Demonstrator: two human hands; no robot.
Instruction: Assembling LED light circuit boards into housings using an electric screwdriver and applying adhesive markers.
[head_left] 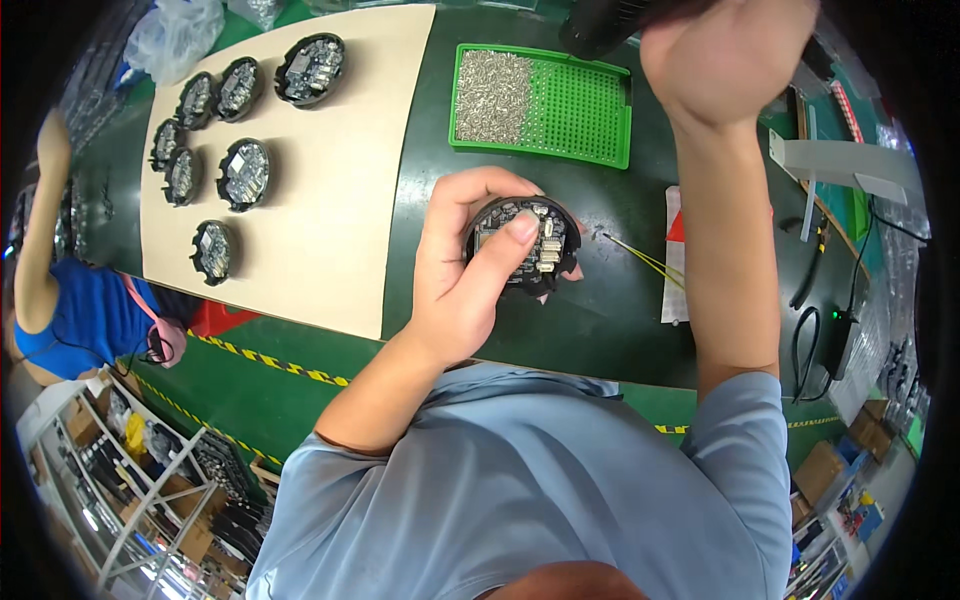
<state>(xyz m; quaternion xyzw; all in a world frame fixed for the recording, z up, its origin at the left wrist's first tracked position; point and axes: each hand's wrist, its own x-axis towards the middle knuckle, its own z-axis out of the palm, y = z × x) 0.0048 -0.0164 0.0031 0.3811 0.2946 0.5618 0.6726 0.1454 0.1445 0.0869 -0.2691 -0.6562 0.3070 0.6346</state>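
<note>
left hand [455, 275] grips round black circuit module [525, 245]; right hand [725, 50] fisted around dark tool [605, 22].

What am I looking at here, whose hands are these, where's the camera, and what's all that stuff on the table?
A head-worn fisheye camera looks down at a person's own two bare hands. The left hand holds a round black electronic module, thumb on its circuit board. The right hand is raised, its grip closed on a dark tool. On the green table lie a green tray of screws and a tan sheet carrying more round modules. Another person's arm shows at far left.
</note>
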